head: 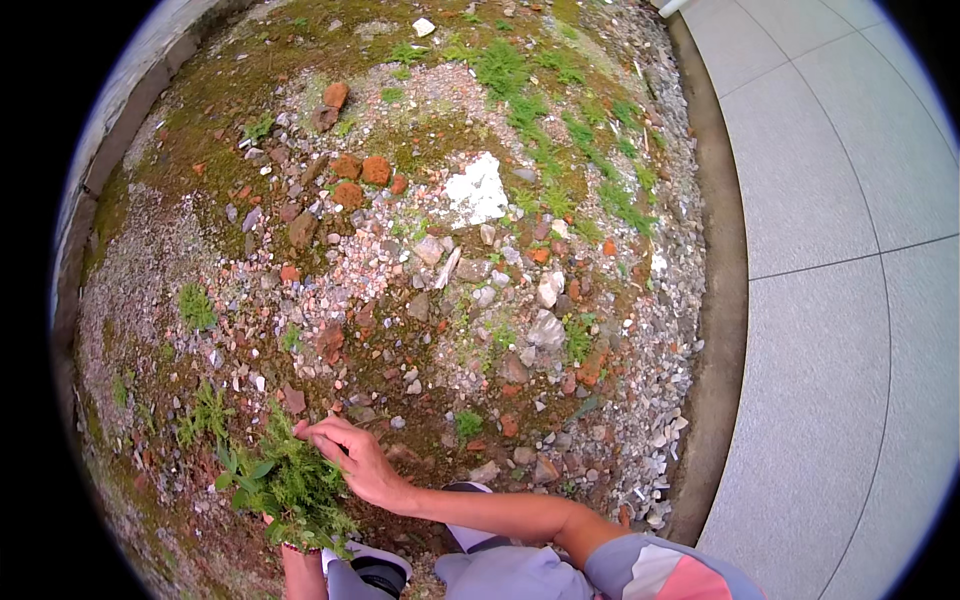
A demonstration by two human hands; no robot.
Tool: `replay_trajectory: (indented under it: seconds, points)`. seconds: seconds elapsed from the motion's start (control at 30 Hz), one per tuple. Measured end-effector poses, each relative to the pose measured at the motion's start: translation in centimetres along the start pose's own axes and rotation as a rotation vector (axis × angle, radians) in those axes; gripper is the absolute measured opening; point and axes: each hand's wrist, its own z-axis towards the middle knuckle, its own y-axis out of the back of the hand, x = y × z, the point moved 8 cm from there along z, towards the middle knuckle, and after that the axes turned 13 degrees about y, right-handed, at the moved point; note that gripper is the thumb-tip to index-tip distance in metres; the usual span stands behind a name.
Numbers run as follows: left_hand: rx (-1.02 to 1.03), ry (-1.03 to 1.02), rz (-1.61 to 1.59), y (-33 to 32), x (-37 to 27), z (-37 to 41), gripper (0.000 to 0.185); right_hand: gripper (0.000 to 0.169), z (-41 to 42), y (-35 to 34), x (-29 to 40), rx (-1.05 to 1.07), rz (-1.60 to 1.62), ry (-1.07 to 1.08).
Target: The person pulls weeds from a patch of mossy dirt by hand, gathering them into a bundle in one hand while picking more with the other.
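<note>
A leafy bunch of pulled green weeds (300, 480) fills the space at the lower left, mixing feathery sprigs with a few broad leaves. My left hand (268, 519) is under it, gripping it from below; foliage hides most of the fingers, and a beaded bracelet shows at the wrist. At the bunch's upper right edge is my right hand (356, 457), with thumb and fingers pinched on the feathery greenery. Exactly which stems it pinches is hidden. Left of the bunch, a low feathery weed (206, 416) grows from the gravelly soil (420, 360).
Broken brick pieces (360, 176), a white chunk (476, 190) and pale stones (547, 330) lie ahead. More feathery weeds (502, 69) grow farther off. A concrete curb (716, 300) and grey tiles (817, 360) border the right; a low wall (124, 124) runs left. My shoes (375, 562) are below.
</note>
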Motion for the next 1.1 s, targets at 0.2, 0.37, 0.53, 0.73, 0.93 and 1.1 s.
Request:
replay_trajectory:
  seconds: [0.2, 0.37, 0.53, 0.73, 0.93, 1.1]
  points:
    - [0.027, 0.022, -0.026, 0.2, 0.2, -0.1, 0.034, 0.023, 0.3, -0.8, -0.8, -0.007, -0.237, 0.100]
    - [0.073, 0.021, -0.039, 0.1, 0.0, 0.0, 0.034, 0.024, 0.6, -1.2, -0.9, 0.023, -0.386, 0.154]
    - [0.147, -0.055, -0.060, 1.0, -2.5, -0.1, 0.034, 0.039, 1.8, 1.1, 0.6, 0.053, -0.243, 0.182]
    - [0.077, -0.266, 0.148, 2.0, -12.8, 1.1, 0.031, 0.050, 2.9, 16.5, 0.4, -0.041, -0.794, 0.040]
    - [-0.225, -0.327, 0.304, -5.6, -22.5, 0.9, 0.017, 0.073, -0.9, 32.4, -0.4, 0.010, -1.641, -0.199]
    - [-0.258, -0.384, 0.415, -13.5, -27.3, 0.6, 0.016, 0.062, -3.0, 34.5, -2.4, 0.070, -1.614, -0.169]
